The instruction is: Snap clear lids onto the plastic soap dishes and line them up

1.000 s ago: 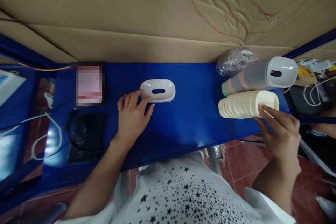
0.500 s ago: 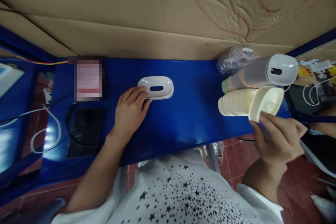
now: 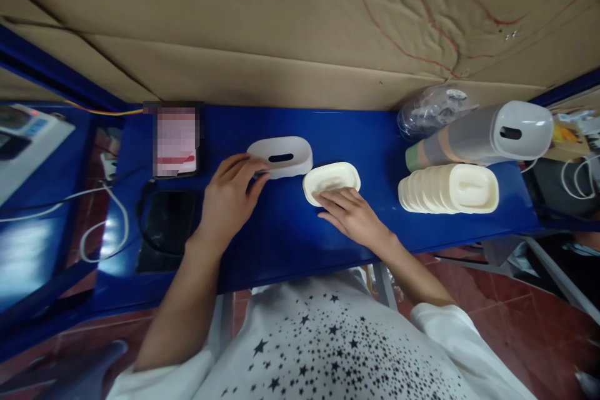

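Note:
On the blue table (image 3: 276, 225) is a white oval plastic dish (image 3: 300, 165) with a dark slot through its middle. Its left end is pinched between the fingers and thumb of my left hand (image 3: 229, 190), and it tips slightly. Just to its right, a cream oval dish (image 3: 349, 174) with a raised rim is gripped at its near edge by my right hand (image 3: 349, 215). The two dishes lie close together. At the right, a row of nested cream dishes (image 3: 426, 190) rests on its side, the endmost one facing me.
Behind the cream row lies a long stack of grey, orange and green slotted dishes (image 3: 478, 131). A clear plastic bag (image 3: 434, 109) sits against the cardboard wall (image 3: 234, 62). On the left are a phone with a blurred screen (image 3: 175, 137), a black flat device (image 3: 171, 225) and cables (image 3: 126, 225).
My right hand has brought one cream dish from the row at the right to beside the white dish. My left hand stays on the white dish, which now tilts.

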Demonstrator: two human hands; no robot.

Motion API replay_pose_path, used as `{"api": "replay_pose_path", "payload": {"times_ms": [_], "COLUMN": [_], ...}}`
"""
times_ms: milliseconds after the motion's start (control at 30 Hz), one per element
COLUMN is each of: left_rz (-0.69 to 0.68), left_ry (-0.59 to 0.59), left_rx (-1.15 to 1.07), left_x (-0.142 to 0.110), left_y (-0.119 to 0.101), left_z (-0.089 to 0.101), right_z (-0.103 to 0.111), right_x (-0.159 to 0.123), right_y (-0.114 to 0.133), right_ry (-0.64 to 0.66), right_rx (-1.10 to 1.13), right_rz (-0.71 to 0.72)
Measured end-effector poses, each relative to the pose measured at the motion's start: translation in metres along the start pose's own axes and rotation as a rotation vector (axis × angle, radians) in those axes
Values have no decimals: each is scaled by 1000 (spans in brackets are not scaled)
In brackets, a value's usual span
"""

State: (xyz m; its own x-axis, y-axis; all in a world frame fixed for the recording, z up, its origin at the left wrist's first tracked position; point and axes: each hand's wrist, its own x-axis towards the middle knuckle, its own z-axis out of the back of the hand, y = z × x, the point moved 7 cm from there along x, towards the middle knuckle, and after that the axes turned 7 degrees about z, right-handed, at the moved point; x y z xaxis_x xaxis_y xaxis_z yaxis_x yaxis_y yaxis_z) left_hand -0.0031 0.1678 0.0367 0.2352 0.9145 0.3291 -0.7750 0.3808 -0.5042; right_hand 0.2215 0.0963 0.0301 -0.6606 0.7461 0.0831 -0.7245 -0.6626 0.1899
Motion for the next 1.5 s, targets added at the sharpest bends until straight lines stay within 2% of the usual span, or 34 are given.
{"api": "replay_pose_path", "payload": {"times_ms": [67,100,200,267,367,467,700,833,933,1033,1133,1233,1300,1367,1500], "left_rz": [2,-11,-131,-230,-325,-356,-375,-414,-454,-466,-464,-451,-447,-484,-576], "left_ry": [-18,-22,-20,-25,-35,-14,58,97,150,183,140,98,122,178,282], "left_rx": [-59,-82,-86,-40,32,64,161,221,253,232,204,145,85,29,4], "left_x": [-1,-2,-8,-13,-21,-26,-31,-35,-39,-34,-4,52,97,137,187], "left_y": [-10,-17,-50,-71,-91,-97,-93,-86,-83,-84,-93,-118,-144,-176,-236], "left_z": [2,2,-6,-15,-28,-38,-47,-53,-55,-48,-33,-32,-50,-80,-142], "right_z": [4,9,17,8,-9,-14,-3,-12,-18,-20,-19,-20,-23,-26,-33], "right_x": [-5,-11,-39,-54,-57,-51,-42,-39,-40,-42,-47,-59,-69,-78,-92], "right_y": [-7,-15,-54,-73,-77,-67,-53,-43,-40,-36,-32,-27,-22,-18,-14], "right_ry": [-70,-153,-470,-553,-520,-485,-415,-289,-257,-239,-212,-220,-224,-232,-247], "right_rx": [41,67,186,306,475,526,327,201,144,134,169,214,243,265,279], "right_rz": [6,-43,-361,-526,-557,-518,-400,-267,-254,-243,-247,-287,-307,-322,-343]}}
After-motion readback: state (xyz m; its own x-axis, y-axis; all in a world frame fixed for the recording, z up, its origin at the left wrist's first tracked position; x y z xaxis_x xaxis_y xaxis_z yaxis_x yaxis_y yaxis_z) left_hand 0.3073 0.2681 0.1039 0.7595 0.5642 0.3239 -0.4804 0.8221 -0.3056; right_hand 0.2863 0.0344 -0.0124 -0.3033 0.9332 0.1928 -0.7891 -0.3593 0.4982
